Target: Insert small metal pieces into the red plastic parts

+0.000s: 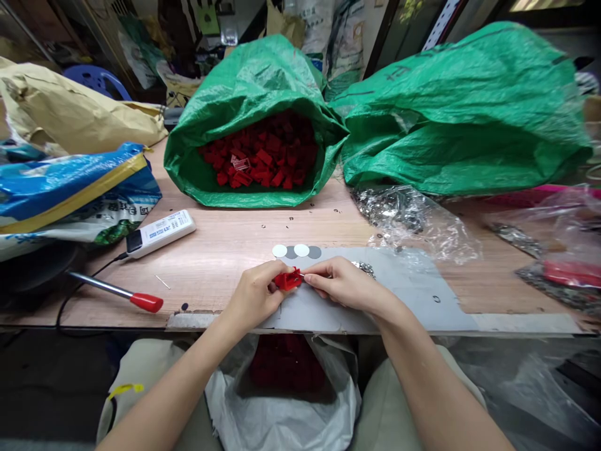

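In the middle of the head view, my left hand (256, 291) grips a small red plastic part (288, 279) between thumb and fingers. My right hand (340, 283) is closed in a pinch at the part's right side. A thin, shiny metal piece (303, 275) shows at its fingertips, touching or entering the red part; I cannot tell which. Both hands are over a grey sheet (404, 294) on the table. Beside my right hand lies a small pile of metal pieces (364, 269), partly hidden by that hand. White and grey discs (301, 250) lie just beyond.
A green sack (244, 81) of red parts opens toward me, with another green sack (469, 113) to its right. Clear bags of metal pieces (394, 210) lie at right. At left are a white device (162, 233) and a red-tipped lever (146, 302). A white sack (230, 401) hangs below.
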### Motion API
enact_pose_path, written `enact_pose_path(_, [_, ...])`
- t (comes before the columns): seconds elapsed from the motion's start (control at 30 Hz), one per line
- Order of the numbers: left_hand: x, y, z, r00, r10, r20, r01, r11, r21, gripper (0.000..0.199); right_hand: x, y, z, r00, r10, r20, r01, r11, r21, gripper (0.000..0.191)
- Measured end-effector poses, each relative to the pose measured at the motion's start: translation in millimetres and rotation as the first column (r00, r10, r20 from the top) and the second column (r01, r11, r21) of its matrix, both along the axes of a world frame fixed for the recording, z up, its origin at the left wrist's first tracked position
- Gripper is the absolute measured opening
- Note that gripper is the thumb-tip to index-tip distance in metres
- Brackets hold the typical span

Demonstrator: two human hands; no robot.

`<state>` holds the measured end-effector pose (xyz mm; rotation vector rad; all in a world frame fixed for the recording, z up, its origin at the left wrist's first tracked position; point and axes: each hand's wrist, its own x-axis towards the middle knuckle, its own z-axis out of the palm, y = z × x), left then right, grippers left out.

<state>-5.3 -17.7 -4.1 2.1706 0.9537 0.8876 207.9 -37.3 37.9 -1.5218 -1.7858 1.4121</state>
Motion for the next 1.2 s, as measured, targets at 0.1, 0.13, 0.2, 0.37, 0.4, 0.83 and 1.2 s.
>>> enact_pose_path(0.1, [0,0,1.4,1.000,-0.005,-0.010,0.005,1.000,0.013,0.011,0,1,-1.9,1.000,-0.004,0.010,0.004,1.000,-0.017,0.033])
enact_pose_path(0.13, [0,0,1.8,1.000,-0.007,-0.011,0.008,1.000,0.018,0.010,0,1,-2.6,1.000,-0.006,0.012,0.006,1.000,-0.025,0.033])
enact_pose_path(0.2, [0,0,2.2,1.000,-0.008,-0.013,0.009,1.000,0.022,0.008,0,1,-3.4,1.000,-0.009,0.003,0.009,0.999,-0.043,0.033])
enact_pose_path(0.37, [1,-1,3.0,1.000,0.005,-0.008,-0.005,0.999,0.037,0.008,0,1,-2.0,0.999,-0.006,-0.053,0.001,0.996,-0.084,0.035])
enact_pose_path(0.4, [1,-1,3.5,1.000,0.005,-0.009,-0.005,0.999,0.038,0.008,0,1,-1.4,0.999,-0.008,-0.046,0.004,0.997,-0.077,0.034])
enact_pose_path(0.83, [1,0,7.9,1.000,-0.015,0.026,0.018,0.995,-0.101,0.010,-16,-8,6.1,0.962,-0.093,0.257,0.037,0.976,0.215,0.033])
enact_pose_path(1.2, [3,-1,7.5,1.000,0.018,0.010,-0.017,0.997,-0.081,0.011,-20,-10,2.6,0.946,-0.151,0.287,0.085,0.969,0.231,0.031])
